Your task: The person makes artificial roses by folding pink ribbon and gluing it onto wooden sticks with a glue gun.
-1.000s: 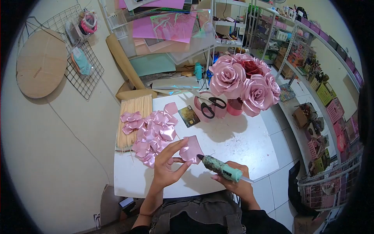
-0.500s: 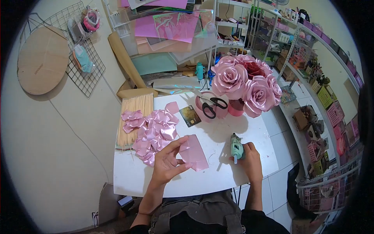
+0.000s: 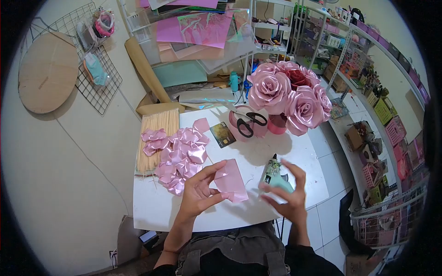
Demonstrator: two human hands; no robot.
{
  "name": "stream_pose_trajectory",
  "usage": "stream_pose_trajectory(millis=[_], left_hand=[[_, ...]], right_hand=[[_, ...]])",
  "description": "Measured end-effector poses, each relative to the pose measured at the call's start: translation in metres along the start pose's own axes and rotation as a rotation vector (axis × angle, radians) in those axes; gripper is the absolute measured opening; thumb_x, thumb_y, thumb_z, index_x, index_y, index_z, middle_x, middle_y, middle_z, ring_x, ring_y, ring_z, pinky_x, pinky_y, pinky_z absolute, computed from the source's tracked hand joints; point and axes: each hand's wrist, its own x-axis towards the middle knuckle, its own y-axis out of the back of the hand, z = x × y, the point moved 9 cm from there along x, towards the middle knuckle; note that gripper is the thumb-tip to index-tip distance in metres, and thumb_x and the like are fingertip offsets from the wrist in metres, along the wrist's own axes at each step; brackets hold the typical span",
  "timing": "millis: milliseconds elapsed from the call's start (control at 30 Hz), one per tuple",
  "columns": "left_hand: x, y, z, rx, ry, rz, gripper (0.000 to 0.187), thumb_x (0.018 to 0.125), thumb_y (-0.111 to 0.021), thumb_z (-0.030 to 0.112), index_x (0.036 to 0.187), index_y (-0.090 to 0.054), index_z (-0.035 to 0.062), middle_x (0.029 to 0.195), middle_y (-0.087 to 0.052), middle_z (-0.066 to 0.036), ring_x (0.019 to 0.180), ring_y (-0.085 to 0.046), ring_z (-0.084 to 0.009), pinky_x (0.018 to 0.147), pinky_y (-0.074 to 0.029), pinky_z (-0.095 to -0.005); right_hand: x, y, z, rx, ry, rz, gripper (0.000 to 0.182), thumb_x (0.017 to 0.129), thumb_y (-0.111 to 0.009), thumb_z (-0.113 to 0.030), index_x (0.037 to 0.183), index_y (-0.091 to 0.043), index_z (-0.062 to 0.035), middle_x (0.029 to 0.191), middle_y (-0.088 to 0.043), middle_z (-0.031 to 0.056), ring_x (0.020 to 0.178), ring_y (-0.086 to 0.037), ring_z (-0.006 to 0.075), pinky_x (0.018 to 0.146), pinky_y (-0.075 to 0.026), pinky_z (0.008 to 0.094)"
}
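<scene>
Head view: left hand [image 3: 199, 193] pinches a glossy pink satin ribbon square [image 3: 231, 181]; at its 3 o'clock, right hand [image 3: 287, 195] spreads open by the glue gun [image 3: 273, 172].

No legible text anywhere
</scene>
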Motion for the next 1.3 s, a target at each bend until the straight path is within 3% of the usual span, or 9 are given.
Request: stream_pose_trajectory(millis=[33, 100, 200, 433, 500, 633, 700, 800, 1300], left_hand=[[0.000, -0.001, 0.000, 0.002, 0.003, -0.005, 0.061, 0.065, -0.059, -0.013, 0.121, -0.036, -0.0064, 0.122, -0.039, -0.016, 0.114, -0.038, -0.0224, 0.078, -0.050, -0.0294], [-0.001, -0.005, -0.003, 0.043, 0.032, -0.031, 0.060, 0.066, -0.059, -0.013, 0.121, -0.036, -0.0056, 0.121, -0.040, -0.015, 0.114, -0.038, -0.0224, 0.077, -0.050, -0.0277], [-0.002, -0.008, -0.005, 0.105, 0.039, -0.062, 0.059, 0.066, -0.058, -0.012, 0.121, -0.038, -0.0045, 0.122, -0.040, -0.014, 0.114, -0.039, -0.0222, 0.075, -0.050, -0.0252], [-0.008, -0.018, 0.012, 0.390, -0.170, -0.101, 0.056, 0.065, -0.060, -0.008, 0.118, -0.045, 0.0018, 0.118, -0.045, -0.014, 0.103, -0.049, -0.0188, 0.071, -0.051, -0.0234], [-0.011, -0.022, 0.019, 0.532, -0.248, -0.106, 0.053, 0.061, -0.064, -0.011, 0.112, -0.049, -0.0025, 0.109, -0.049, -0.016, 0.100, -0.050, -0.0189, 0.071, -0.051, -0.0235], [-0.012, -0.024, 0.020, 0.511, -0.257, -0.121, 0.052, 0.061, -0.065, -0.010, 0.110, -0.050, -0.0026, 0.108, -0.050, -0.016, 0.099, -0.051, -0.0186, 0.071, -0.050, -0.0234], [-0.012, -0.023, 0.021, 0.530, -0.260, -0.118, 0.052, 0.061, -0.065, -0.010, 0.110, -0.050, -0.0026, 0.107, -0.051, -0.016, 0.099, -0.051, -0.0184, 0.071, -0.050, -0.0233], [-0.011, -0.023, 0.022, 0.519, -0.274, -0.097, 0.051, 0.065, -0.063, -0.005, 0.114, -0.050, 0.0029, 0.111, -0.051, -0.014, 0.094, -0.054, -0.0171, 0.069, -0.052, -0.0237], [-0.008, -0.019, 0.018, 0.484, -0.246, -0.054, 0.053, 0.064, -0.068, -0.004, 0.114, -0.050, 0.0027, 0.113, -0.050, -0.014, 0.097, -0.053, -0.0185, 0.070, -0.052, -0.0245]], right_hand=[[0.001, -0.003, -0.015, -0.003, 0.074, 0.051, 0.029, 0.048, -0.077, -0.018, 0.073, -0.068, -0.0271, 0.116, -0.042, 0.0143, 0.104, -0.042, 0.0308, 0.083, -0.038, 0.0400], [0.005, -0.010, -0.033, -0.015, 0.166, 0.067, 0.029, 0.048, -0.077, -0.020, 0.072, -0.068, -0.0321, 0.115, -0.044, 0.0115, 0.102, -0.042, 0.0287, 0.085, -0.035, 0.0390], [0.007, -0.017, -0.036, 0.093, 0.169, 0.078, 0.025, 0.057, -0.074, -0.020, 0.077, -0.066, -0.0312, 0.116, -0.046, 0.0084, 0.104, -0.039, 0.0267, 0.085, -0.034, 0.0375], [0.008, -0.026, -0.026, 0.357, 0.013, 0.009, 0.016, 0.056, -0.075, -0.014, 0.069, -0.067, -0.0205, 0.114, -0.047, 0.0103, 0.103, -0.043, 0.0261, 0.081, -0.037, 0.0368], [0.005, -0.035, -0.015, 0.706, -0.144, 0.027, 0.026, 0.059, -0.074, -0.005, 0.083, -0.063, -0.0094, 0.110, -0.049, 0.0138, 0.101, -0.047, 0.0223, 0.079, -0.042, 0.0337], [-0.005, -0.054, -0.003, 1.131, -0.435, 0.080, 0.046, 0.063, -0.070, 0.002, 0.104, -0.048, -0.0033, 0.106, -0.049, 0.0161, 0.099, -0.050, 0.0184, 0.078, -0.045, 0.0296], [-0.014, -0.072, 0.001, 1.346, -0.681, -0.053, 0.061, 0.065, -0.069, 0.005, 0.113, -0.033, -0.0032, 0.098, -0.053, 0.0147, 0.093, -0.054, 0.0171, 0.079, -0.046, 0.0280], [-0.019, -0.079, 0.003, 1.366, -0.866, -0.130, 0.063, 0.064, -0.069, 0.006, 0.115, -0.031, -0.0034, 0.088, -0.057, 0.0115, 0.087, -0.057, 0.0175, 0.077, -0.047, 0.0273], [-0.019, -0.084, 0.009, 1.333, -0.820, -0.080, 0.053, 0.066, -0.067, 0.006, 0.110, -0.038, -0.0008, 0.070, -0.060, 0.0061, 0.077, -0.060, 0.0135, 0.070, -0.047, 0.0234]])
